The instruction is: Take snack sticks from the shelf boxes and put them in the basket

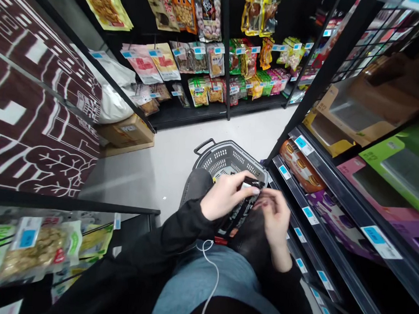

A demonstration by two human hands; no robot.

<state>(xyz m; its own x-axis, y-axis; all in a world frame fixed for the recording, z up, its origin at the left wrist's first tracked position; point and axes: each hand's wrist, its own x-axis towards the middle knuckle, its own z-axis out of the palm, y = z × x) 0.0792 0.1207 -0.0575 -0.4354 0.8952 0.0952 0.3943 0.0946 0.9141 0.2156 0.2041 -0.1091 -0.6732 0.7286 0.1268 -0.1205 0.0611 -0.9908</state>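
My left hand (224, 194) pinches the top edge of a black snack packet (240, 217) with white print, which hangs down over my lap. My right hand (274, 213) is at the packet's upper right side, its fingers curled and blurred by motion; whether they grip the packet I cannot tell. Just beyond my hands a grey shopping basket (244, 157) with slotted walls stands on the floor, its handle out to the left. My hands and knee hide part of its inside.
Racks of bagged snacks (208, 12) stand ahead. Close on my right are shelves with price tags and a brown box (299, 166). At lower left hang more snack bags (33, 247). A cardboard box (130, 131) sits on the floor at left. A white cable (215, 268) crosses my lap.
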